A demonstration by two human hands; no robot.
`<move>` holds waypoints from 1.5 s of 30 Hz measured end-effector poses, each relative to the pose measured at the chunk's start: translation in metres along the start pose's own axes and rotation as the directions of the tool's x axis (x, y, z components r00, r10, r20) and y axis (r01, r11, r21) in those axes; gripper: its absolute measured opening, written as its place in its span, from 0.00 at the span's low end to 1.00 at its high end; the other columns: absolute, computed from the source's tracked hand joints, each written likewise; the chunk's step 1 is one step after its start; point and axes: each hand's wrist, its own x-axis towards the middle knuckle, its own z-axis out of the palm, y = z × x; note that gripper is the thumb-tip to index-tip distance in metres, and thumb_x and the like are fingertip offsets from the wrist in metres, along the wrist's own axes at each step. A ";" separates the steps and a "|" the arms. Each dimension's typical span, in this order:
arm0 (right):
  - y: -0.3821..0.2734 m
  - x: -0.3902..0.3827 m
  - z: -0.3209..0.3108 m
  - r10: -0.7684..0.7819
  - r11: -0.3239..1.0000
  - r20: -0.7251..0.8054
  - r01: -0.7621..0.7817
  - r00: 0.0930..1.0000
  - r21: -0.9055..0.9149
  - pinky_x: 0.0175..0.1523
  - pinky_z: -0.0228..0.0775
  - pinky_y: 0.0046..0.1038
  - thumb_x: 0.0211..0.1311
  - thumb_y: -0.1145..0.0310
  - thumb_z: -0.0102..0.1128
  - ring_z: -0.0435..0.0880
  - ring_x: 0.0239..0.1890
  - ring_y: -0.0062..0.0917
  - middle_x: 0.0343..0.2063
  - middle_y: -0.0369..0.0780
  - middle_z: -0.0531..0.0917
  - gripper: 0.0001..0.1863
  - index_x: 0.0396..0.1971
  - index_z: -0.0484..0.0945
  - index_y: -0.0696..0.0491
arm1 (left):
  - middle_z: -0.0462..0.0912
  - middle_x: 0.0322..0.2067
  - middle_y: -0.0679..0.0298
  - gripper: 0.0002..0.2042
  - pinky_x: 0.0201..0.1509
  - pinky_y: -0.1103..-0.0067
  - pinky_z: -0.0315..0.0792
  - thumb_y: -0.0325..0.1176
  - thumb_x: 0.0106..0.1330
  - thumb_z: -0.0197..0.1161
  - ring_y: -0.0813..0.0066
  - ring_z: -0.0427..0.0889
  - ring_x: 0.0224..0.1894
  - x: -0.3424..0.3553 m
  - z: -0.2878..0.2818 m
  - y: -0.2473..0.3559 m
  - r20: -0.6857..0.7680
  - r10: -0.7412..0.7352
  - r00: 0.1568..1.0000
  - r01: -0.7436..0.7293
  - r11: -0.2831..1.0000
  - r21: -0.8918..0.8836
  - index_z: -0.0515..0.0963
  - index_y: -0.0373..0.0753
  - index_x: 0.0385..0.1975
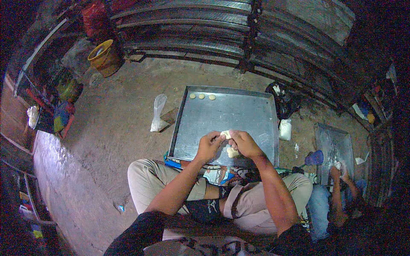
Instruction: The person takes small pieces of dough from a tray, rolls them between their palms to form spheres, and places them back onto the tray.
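Over the near part of a large metal baking tray, both my hands pinch one small pale piece of dough. My left hand grips it from the left, fingers curled. From the other side my right hand has its thumb and fingers closed on it. A larger lump of dough lies just below, close to my right hand; I cannot tell whether they touch. Three small flattened dough rounds sit in a row in the tray's far left corner.
Left of the tray stands a clear plastic bag of white powder; a white bag and a black plastic bag are at its right. Another person's hands work over a second tray. Metal racks and a yellow bucket stand behind.
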 end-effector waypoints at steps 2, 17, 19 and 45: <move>-0.016 -0.005 0.001 -0.073 0.990 0.058 0.080 0.996 -0.113 0.36 0.73 0.38 0.69 0.50 0.54 0.82 0.26 0.39 0.27 0.47 0.84 0.23 0.38 0.80 0.59 | 0.82 0.29 0.60 0.12 0.38 0.77 0.72 0.36 0.66 0.64 0.75 0.79 0.32 0.001 -0.005 -0.009 -0.053 0.089 0.995 -0.088 0.996 0.017 0.82 0.33 0.39; -0.006 -0.002 0.003 -0.375 0.915 -0.041 0.363 0.926 -0.179 0.36 0.71 0.37 0.66 0.64 0.56 0.82 0.27 0.39 0.25 0.49 0.81 0.13 0.41 0.81 0.57 | 0.83 0.45 0.59 0.14 0.48 0.78 0.73 0.33 0.68 0.62 0.74 0.80 0.43 0.000 -0.002 0.006 0.105 0.160 0.982 -0.133 0.964 -0.228 0.80 0.36 0.50; 0.008 0.003 0.007 -0.292 0.936 -0.055 0.274 0.955 -0.219 0.35 0.71 0.34 0.67 0.62 0.58 0.81 0.26 0.31 0.24 0.45 0.82 0.14 0.41 0.82 0.58 | 0.83 0.43 0.59 0.14 0.47 0.78 0.73 0.33 0.66 0.65 0.74 0.80 0.42 -0.001 -0.001 0.005 0.051 0.123 0.991 -0.116 0.986 -0.124 0.81 0.35 0.48; -0.011 -0.006 0.003 -0.282 0.936 -0.062 0.261 0.957 -0.235 0.34 0.70 0.31 0.68 0.57 0.58 0.78 0.25 0.26 0.21 0.39 0.80 0.17 0.30 0.82 0.56 | 0.82 0.39 0.65 0.16 0.51 0.78 0.73 0.37 0.69 0.62 0.75 0.79 0.45 -0.003 -0.002 0.012 0.132 -0.169 0.977 0.206 0.914 -0.350 0.78 0.33 0.51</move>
